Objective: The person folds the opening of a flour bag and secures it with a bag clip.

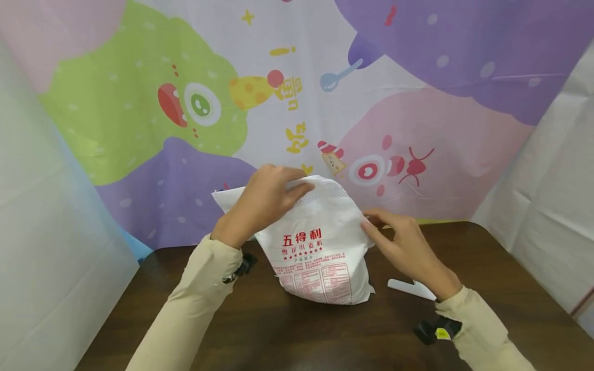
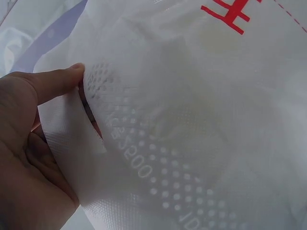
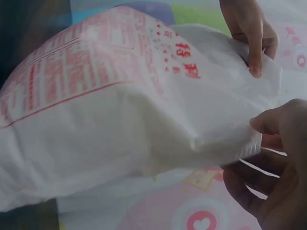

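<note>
Flour-type white plastic bag with red print [image 1: 320, 247] stands mid dark wooden table [image 1: 278, 335], nearer its back edge. Left hand [image 1: 262, 203] pinches the top seam, right hand [image 1: 408, 252] pinches the side corner; uneven pulling could tip it or split it, spilling stuff

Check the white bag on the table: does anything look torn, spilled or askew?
Nothing spilled. The white bag stands tilted and crumpled, its top seal pinched by the left hand and right hand. No tear shows.

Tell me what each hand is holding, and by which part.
Both hold the white bag. The left hand grips its top sealed edge; the right hand pinches the top right corner.
</note>
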{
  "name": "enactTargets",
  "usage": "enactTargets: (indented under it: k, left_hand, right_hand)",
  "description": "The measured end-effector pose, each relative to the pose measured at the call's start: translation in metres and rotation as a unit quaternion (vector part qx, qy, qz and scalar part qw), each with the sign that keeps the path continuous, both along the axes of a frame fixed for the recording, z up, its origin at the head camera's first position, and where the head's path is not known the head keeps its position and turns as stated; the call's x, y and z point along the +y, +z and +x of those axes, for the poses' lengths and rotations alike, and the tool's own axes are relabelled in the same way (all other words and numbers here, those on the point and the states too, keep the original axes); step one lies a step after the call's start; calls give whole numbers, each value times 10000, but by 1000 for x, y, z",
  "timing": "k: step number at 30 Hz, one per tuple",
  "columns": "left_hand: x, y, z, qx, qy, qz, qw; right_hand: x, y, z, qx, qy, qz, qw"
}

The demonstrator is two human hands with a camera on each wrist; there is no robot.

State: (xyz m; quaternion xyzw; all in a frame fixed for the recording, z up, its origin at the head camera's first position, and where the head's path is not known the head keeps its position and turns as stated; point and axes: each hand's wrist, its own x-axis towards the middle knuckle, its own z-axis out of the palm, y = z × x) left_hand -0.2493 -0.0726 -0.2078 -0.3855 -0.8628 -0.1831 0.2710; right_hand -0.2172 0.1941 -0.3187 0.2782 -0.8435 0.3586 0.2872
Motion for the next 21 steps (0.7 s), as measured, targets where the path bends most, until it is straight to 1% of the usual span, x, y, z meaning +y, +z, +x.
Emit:
enactTargets:
  k: [3,6,11,15,21]
  left_hand:
    - [1,1,3,11,112,-92,9999]
    - [-1,-1,5,92,166,-93,9998]
    - [-10,-8,8,95,192,39,9998]
    - [-28,-14,9,23,330,194,9993]
    - [-65,-25,7,41,622,351,9974]
  right_hand:
    - [-9,9,-3,-140,98,-84,9998]
    - [-19,15,-7,-71,177,-247,9995]
    - [-26,13,-10,204,132,-455,9987]
    - [-25,13,-10,289,104,-524,9982]
    - [-25,14,-9,283,53,-476,9985]
